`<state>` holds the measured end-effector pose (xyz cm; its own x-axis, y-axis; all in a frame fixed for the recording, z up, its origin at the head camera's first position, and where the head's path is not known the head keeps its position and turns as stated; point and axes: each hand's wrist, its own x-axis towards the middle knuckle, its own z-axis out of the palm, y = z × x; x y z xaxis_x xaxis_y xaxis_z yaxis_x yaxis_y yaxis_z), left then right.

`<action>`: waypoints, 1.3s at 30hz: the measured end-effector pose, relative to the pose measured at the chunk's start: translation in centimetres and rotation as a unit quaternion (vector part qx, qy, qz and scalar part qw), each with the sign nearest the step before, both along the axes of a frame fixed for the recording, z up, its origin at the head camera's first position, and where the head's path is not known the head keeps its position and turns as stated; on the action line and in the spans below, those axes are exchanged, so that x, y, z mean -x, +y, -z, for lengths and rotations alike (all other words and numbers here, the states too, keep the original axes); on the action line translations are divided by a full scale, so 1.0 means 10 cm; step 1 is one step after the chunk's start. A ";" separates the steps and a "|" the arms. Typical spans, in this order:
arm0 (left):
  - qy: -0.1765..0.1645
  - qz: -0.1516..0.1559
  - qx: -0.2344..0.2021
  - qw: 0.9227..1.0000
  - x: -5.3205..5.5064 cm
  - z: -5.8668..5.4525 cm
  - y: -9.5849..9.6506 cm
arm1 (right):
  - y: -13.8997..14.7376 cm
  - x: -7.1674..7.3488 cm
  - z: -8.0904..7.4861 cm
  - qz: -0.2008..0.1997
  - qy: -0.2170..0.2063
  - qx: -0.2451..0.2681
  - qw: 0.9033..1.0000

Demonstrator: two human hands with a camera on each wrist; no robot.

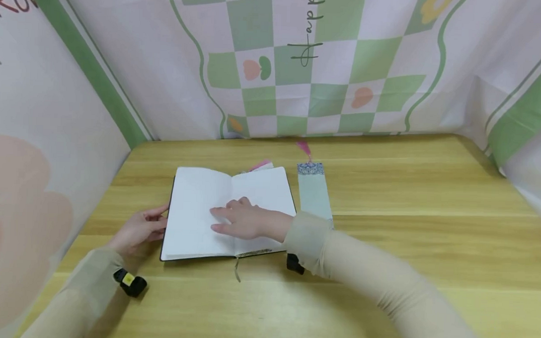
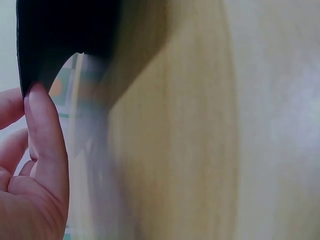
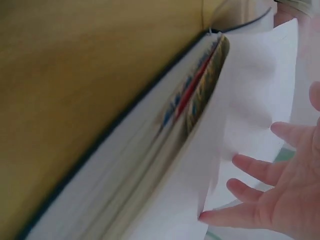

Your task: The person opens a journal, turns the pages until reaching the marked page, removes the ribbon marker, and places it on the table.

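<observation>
Lying open on the table (image 1: 428,254), one notebook (image 1: 197,226) shows two blank facing pages, a little to the left of straight ahead from where I stand. At nine o'clock the left hand (image 1: 143,226) has its grip pinched on the edge of the black cover (image 2: 70,25); over the middle, the right hand (image 1: 248,222) is released, fingers spread and touching the paper, grasping nothing. As far as I can judge, the opening is done and the spread is being settled flat; turning further leaves or closing it would be left. Patterned edges (image 3: 205,85) poke out between leaves at five o'clock, and one pink tip (image 1: 260,164) at one o'clock; how many inserts those make, I can't tell. One thin ribbon (image 1: 237,271) trails at six. Outside the notebook, between two and three o'clock, lies one loose bookmark (image 1: 313,195) with one pink tassel (image 1: 304,148). Farther off, at twelve, hangs checked cloth (image 1: 296,65).
</observation>
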<state>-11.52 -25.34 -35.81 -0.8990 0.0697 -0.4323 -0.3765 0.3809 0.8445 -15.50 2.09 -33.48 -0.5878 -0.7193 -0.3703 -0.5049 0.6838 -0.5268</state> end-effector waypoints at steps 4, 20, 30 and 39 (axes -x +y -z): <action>0.008 0.005 0.004 1.000 -0.01 0.00 -0.01 | -0.07 -0.05 0.07 0.000 0.026 -0.026 0.999; 0.012 0.000 -0.015 1.000 0.00 -0.03 -0.08 | -0.25 -0.21 0.20 -0.013 0.131 -0.130 0.983; 0.020 -0.002 0.014 1.000 0.01 -0.03 -0.01 | -0.01 0.06 0.08 0.000 0.052 -0.073 0.996; 0.019 -0.008 0.020 1.000 0.02 0.00 -0.01 | 0.24 0.42 0.14 0.017 0.101 -0.110 0.989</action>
